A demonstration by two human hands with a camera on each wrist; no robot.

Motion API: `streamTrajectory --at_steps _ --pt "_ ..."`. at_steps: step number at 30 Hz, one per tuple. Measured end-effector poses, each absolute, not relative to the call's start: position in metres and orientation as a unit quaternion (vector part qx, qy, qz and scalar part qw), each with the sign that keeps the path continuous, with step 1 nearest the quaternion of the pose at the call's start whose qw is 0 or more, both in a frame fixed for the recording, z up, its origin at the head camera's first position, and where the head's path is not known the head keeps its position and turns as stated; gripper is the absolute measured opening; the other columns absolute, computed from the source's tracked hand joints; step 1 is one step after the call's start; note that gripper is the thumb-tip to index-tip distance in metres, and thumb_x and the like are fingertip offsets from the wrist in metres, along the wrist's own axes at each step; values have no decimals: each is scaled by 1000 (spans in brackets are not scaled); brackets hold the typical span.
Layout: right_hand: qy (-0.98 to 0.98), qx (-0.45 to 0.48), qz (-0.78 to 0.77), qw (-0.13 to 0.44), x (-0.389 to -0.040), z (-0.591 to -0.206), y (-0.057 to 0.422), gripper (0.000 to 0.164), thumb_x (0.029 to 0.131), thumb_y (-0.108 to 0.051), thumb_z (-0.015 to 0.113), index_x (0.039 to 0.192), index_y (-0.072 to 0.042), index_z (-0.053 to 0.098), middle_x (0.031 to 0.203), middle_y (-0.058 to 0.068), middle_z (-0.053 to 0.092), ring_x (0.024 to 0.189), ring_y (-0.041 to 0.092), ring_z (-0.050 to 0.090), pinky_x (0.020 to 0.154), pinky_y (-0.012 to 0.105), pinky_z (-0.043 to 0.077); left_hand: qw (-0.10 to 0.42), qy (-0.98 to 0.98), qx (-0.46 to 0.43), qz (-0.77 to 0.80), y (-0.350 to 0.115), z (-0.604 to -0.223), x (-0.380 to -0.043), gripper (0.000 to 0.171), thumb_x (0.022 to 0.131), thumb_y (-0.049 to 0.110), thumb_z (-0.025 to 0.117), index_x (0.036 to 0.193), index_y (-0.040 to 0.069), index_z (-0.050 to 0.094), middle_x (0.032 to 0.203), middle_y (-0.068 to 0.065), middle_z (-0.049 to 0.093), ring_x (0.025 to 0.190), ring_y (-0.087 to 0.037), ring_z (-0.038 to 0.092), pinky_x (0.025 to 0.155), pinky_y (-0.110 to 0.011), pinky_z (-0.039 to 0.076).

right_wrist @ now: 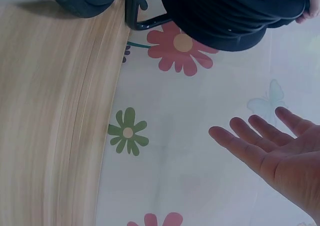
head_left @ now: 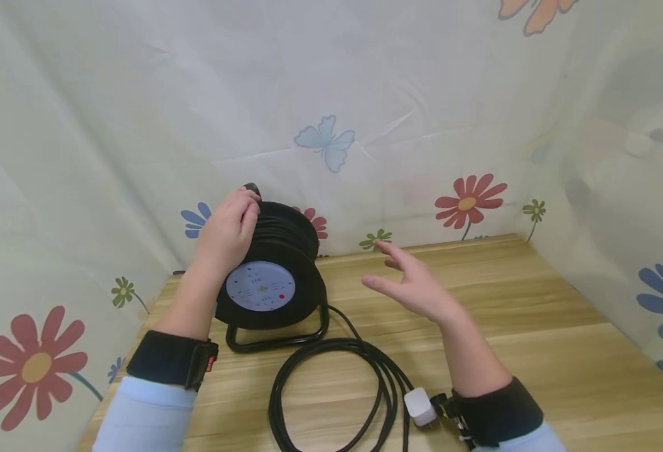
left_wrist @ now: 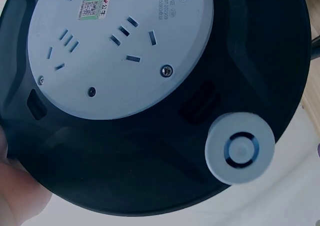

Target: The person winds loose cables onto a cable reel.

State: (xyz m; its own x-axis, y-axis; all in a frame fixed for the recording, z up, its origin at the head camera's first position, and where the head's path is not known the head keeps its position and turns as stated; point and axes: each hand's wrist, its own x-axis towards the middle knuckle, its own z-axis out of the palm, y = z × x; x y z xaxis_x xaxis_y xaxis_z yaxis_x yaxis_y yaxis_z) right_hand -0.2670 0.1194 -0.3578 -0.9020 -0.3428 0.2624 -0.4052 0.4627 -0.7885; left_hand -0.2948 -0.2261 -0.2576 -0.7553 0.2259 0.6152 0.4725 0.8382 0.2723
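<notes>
A black cable reel [head_left: 309,279] stands on its tube frame [head_left: 275,344] at the left of the table, black cable wound round its drum. Its pale socket plate [left_wrist: 120,85] faces the person, and a round grey knob [left_wrist: 240,148] sits near the rim. At the top of the reel, my left hand [head_left: 226,235] grips the black handle, its fingers curled over it; the hand hides most of the handle. To the right of the reel my right hand [head_left: 416,285] hovers in the air, palm turned toward the reel, fingers spread and holding nothing.
Loose loops of black cable [head_left: 277,402] lie on the wooden table [head_left: 535,326] in front of the reel. A white plug [head_left: 420,406] lies beside them, near the right wrist. Flower-printed sheeting [head_left: 399,94] surrounds the table's back and sides.
</notes>
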Motion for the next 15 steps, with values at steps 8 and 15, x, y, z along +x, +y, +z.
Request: streamTrajectory --at_steps 8,15 --pt "-848 240 472 22 -266 -357 107 86 89 -60 70 159 -26 34 162 2 35 142 32 41 104 64 38 314 -902 -195 -224 -248 -261 -280 33 109 20 40 105 -1 64 132 -15 61 145 -31 38 119 -42 25" --pt "-843 266 468 12 -268 -354 91 84 89 -59 71 158 -26 36 160 1 37 142 33 42 106 64 36 327 -899 -183 -226 -264 -261 -269 32 109 21 40 103 -1 62 131 -15 61 144 -29 40 118 -44 28"
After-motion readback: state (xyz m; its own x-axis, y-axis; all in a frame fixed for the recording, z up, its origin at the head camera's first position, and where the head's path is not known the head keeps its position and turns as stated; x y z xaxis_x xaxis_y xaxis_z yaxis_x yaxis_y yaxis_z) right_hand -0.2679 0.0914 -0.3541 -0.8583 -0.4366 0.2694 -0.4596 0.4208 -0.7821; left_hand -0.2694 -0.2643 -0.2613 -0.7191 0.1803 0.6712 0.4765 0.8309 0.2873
